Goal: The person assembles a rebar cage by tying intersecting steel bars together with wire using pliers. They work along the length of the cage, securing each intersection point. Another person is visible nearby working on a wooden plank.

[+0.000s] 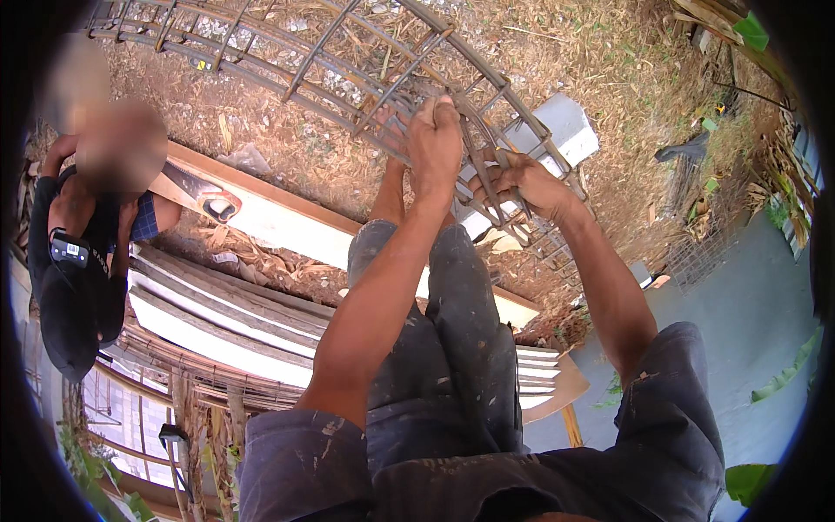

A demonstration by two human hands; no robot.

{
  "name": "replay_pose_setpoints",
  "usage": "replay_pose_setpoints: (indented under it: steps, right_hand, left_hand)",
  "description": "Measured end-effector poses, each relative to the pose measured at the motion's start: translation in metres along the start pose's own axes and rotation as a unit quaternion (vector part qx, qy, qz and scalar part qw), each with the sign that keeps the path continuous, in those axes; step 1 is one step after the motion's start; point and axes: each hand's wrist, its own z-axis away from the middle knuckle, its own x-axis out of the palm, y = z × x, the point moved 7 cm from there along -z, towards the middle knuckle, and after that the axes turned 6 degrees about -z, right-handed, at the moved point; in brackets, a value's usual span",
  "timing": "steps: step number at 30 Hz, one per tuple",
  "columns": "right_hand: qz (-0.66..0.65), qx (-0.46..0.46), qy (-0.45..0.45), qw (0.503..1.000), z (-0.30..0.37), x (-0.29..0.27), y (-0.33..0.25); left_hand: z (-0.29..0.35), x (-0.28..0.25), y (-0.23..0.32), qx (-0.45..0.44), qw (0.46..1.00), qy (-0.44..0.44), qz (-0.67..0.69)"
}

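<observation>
A long cage of rusty steel rebar [317,56] with square stirrups curves across the top of the view. My left hand [435,143] is closed at one of its bars, thumb uppermost; whether it also pinches tie wire is hidden. Close by on the right, my right hand [531,184] has its fingers bent round dark metal handles that look like pincers [477,161]. The tool's jaw end lies among the bars by my left hand. Under the right end of the cage sits a pale grey block or sheet [561,130].
On the left a person in dark clothes [83,261] crouches beside a long board [270,217] with a handsaw [196,193] on it. Stacked planks [226,313] lie below. Wire mesh [696,257] and a blue-grey surface [731,322] are at the right. Dry chips cover the soil.
</observation>
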Motion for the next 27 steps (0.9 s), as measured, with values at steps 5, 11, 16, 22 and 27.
replay_pose_setpoints:
  steps: [5, 11, 16, 22, 27]
  right_hand:
    - [0.329, -0.086, 0.139, 0.930, -0.008, -0.020, 0.009]
    - [0.417, -0.210, 0.270, 0.842, -0.001, -0.026, 0.064]
    - [0.542, -0.280, 0.403, 0.682, -0.007, -0.024, 0.061]
    - [0.329, -0.291, 0.393, 0.808, 0.013, -0.009, 0.049]
    - [0.113, -0.191, 0.078, 0.972, 0.064, 0.076, 0.035]
  left_hand:
    - [0.046, -0.007, -0.026, -0.263, 0.841, -0.171, 0.441]
    - [0.097, -0.020, -0.037, -0.190, 0.886, -0.183, 0.381]
    - [0.126, -0.023, -0.052, -0.212, 0.915, -0.191, 0.284]
    - [0.129, -0.036, -0.042, -0.124, 0.968, -0.172, 0.133]
    - [0.135, -0.047, -0.012, -0.011, 0.986, -0.049, 0.156]
